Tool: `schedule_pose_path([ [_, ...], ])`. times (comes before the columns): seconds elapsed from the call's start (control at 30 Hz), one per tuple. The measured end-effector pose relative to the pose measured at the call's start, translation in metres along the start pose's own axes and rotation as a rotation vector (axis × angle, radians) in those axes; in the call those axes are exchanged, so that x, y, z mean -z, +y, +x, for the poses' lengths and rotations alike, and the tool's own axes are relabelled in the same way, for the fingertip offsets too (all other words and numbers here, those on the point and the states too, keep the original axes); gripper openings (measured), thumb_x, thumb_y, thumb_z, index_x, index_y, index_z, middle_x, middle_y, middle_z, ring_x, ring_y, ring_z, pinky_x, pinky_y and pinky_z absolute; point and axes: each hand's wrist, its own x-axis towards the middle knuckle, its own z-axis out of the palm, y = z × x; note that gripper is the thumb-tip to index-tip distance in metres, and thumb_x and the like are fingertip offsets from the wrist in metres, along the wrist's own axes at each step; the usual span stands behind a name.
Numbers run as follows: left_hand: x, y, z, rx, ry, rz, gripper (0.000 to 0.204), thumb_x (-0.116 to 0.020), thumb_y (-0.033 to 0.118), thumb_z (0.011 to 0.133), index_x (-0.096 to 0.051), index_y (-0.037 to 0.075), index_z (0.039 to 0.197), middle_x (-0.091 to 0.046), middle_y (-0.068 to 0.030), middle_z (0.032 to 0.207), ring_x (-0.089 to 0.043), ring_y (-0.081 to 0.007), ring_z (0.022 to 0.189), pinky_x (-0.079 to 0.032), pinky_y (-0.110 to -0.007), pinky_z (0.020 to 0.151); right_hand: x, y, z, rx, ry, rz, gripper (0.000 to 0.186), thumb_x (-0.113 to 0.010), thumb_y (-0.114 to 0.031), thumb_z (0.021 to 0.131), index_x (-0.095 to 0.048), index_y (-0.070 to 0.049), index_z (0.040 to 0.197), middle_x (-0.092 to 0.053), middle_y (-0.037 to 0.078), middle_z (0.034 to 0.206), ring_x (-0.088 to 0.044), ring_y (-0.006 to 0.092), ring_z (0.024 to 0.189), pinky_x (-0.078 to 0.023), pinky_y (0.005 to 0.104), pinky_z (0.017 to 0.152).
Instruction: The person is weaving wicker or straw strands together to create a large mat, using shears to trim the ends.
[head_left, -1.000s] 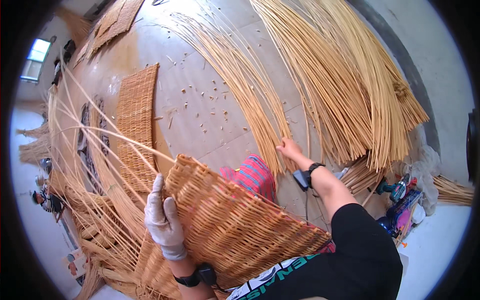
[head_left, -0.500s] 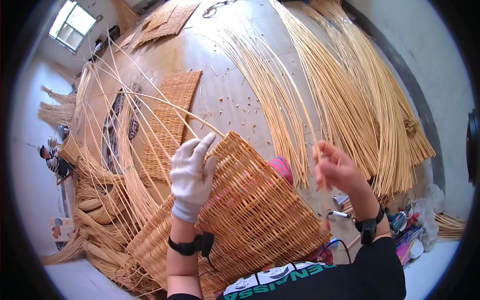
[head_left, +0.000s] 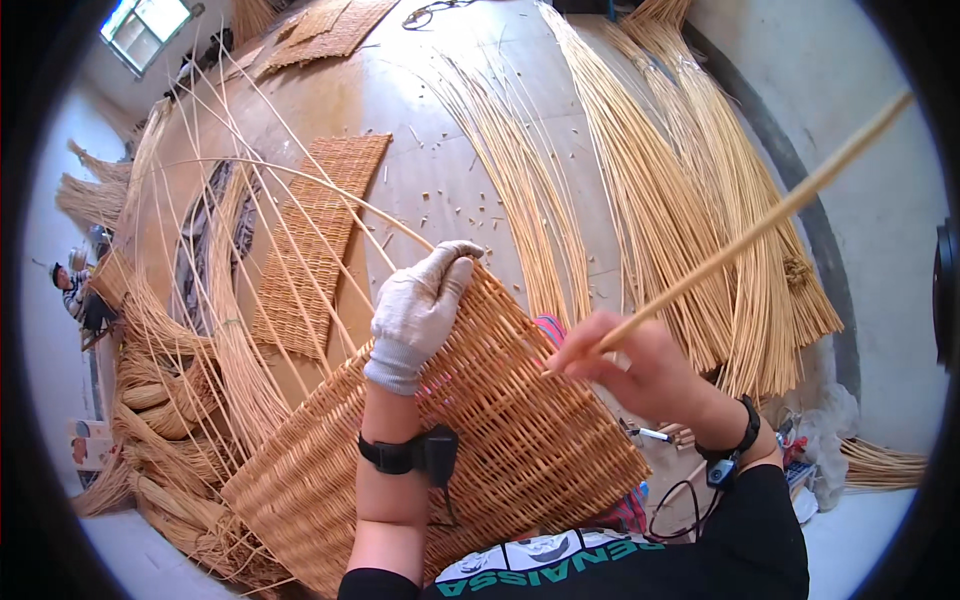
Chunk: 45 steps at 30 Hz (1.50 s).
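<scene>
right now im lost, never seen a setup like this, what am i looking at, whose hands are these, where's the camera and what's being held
There is no robot here: these are a person's own two hands, seen from a wide fisheye camera worn on the head and looking down, which is why straight edges bend.

The left hand, in a pale glove, is at the upper edge of a woven panel in front of the person. The bare right hand holds a pale rod near its lower end.

On the floor beyond lie another woven panel and, to the right, a large spread of long rods.
</scene>
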Motion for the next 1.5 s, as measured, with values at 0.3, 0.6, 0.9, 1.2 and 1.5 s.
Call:
schedule_pose_path([
  [0.3,-0.001,0.0,0.006,0.146,-0.061,-0.018,0.018,-0.061,0.021,0.107,-0.071,0.008,0.116,-0.065,-0.0032,0.082,-0.057,-0.0074,0.078,-0.05,-0.028,0.073,0.007,0.085,0.061,-0.155,0.573,0.574,0.014,-0.059,-0.019,0.108,-0.053,-0.006,0.108,-0.075,0.014,0.096,-0.077,0.0235,0.094,-0.067,0.037,0.083],
  [0.6,-0.003,-0.001,0.004,0.073,-0.008,0.058,0.019,-0.061,0.021,0.107,-0.072,0.009,0.115,-0.066,-0.0071,0.076,-0.062,-0.011,0.07,-0.051,-0.031,0.069,-0.008,0.114,0.063,-0.173,0.497,0.706,0.017,-0.056,-0.024,0.109,-0.051,-0.008,0.109,-0.074,0.014,0.1,-0.077,0.0254,0.097,-0.066,0.0389,0.086],
  [0.9,-0.004,-0.007,0.005,0.124,-0.023,-0.02,0.019,-0.062,0.02,0.106,-0.073,0.008,0.116,-0.069,-0.0061,0.082,-0.063,-0.0089,0.077,-0.052,-0.029,0.074,-0.006,0.131,0.063,-0.188,0.339,0.821,0.015,-0.056,-0.022,0.11,-0.048,-0.01,0.11,-0.069,0.007,0.102,-0.075,0.0229,0.103,-0.066,0.0387,0.088],
  [1.2,-0.005,-0.007,0.007,0.218,-0.062,-0.01,0.019,-0.062,0.02,0.106,-0.072,0.007,0.114,-0.07,-0.004,0.087,-0.062,-0.0087,0.082,-0.052,-0.028,0.08,-0.035,0.13,0.057,-0.344,0.535,0.933,0.015,-0.056,-0.026,0.11,-0.048,-0.013,0.11,-0.067,0.005,0.098,-0.075,0.0226,0.101,-0.067,0.0375,0.086],
  [1.5,-0.006,-0.01,0.004,0.165,-0.039,-0.043,0.019,-0.063,0.019,0.105,-0.072,0.008,0.116,-0.072,-0.0052,0.091,-0.064,-0.0078,0.087,-0.053,-0.028,0.083,-0.012,0.116,0.048,-0.294,0.438,0.827,0.022,-0.053,-0.033,0.111,-0.051,-0.012,0.119,-0.072,0.011,0.11,-0.074,0.0233,0.099,-0.065,0.0372,0.082],
])
